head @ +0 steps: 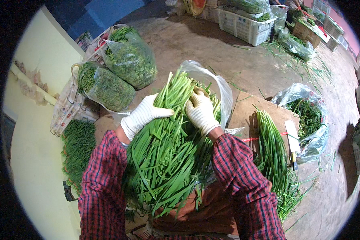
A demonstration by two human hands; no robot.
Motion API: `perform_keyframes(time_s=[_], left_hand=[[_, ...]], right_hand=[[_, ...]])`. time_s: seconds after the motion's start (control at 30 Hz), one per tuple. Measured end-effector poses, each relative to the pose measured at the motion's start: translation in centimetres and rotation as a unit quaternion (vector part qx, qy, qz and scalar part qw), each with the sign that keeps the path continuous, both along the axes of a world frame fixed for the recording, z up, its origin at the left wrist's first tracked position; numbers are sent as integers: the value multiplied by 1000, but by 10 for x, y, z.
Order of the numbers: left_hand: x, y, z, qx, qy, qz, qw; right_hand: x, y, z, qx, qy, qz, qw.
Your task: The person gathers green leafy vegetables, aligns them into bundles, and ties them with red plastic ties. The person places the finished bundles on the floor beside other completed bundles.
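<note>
A large bunch of garlic chives (165, 141) lies before me, pale stem ends away from me and leaves hanging over my lap. My left hand (147, 114), in a white knit glove, holds it from the left with the thumb across the stems. My right hand (201, 111), gloved too with soiled fingertips, curls in among the stems on the right side. Just beyond it, a clear plastic bag (223, 90) stands with its mouth spread around more greens. To the right, a bundle of chives (268, 141) rests across a board (243, 109) beside a cleaver (292, 138).
Bagged greens (132, 60) and another full bag (106, 87) stand at upper left, above dark green bundles (79, 147) by the wall. An open bag of trimmings (305, 117) sits at right. A white crate (246, 27) stands farther back; another person's hand (298, 7) shows at top right.
</note>
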State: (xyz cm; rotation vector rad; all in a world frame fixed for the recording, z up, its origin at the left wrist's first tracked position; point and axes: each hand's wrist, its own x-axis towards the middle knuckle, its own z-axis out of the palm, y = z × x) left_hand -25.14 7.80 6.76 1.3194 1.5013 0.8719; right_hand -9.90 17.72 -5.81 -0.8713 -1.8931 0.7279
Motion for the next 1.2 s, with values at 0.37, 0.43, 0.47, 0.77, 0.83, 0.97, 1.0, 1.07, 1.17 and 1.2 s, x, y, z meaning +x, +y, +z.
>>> perform_keyframes(time_s=[0.37,0.43,0.47,0.77,0.83,0.97,1.0,1.07,1.17,1.2], left_hand=[[41,-49,6,209,443,61,870],[43,-48,-4,196,334,83,918],[44,-45,-9,209,313,105,920],[23,-41,-12,155,106,125,974],[17,-43,-9,164,60,132,976],[12,-42,-9,143,14,131,981],[12,-42,-9,135,13,124,983],[14,-40,-10,101,-7,117,988],[21,-38,-15,133,-9,104,986],[22,-38,-15,165,11,89,982]], right_hand=[[15,-42,39,20,107,16,994],[13,-49,42,38,104,-16,994],[12,-50,43,57,105,-18,993],[47,67,54,-355,335,56,871],[50,66,41,-248,226,29,942],[28,6,18,29,174,32,984],[22,-5,18,48,113,8,992],[14,-26,27,114,31,-18,993],[11,-40,47,146,4,0,989],[13,-41,52,136,12,5,991]])
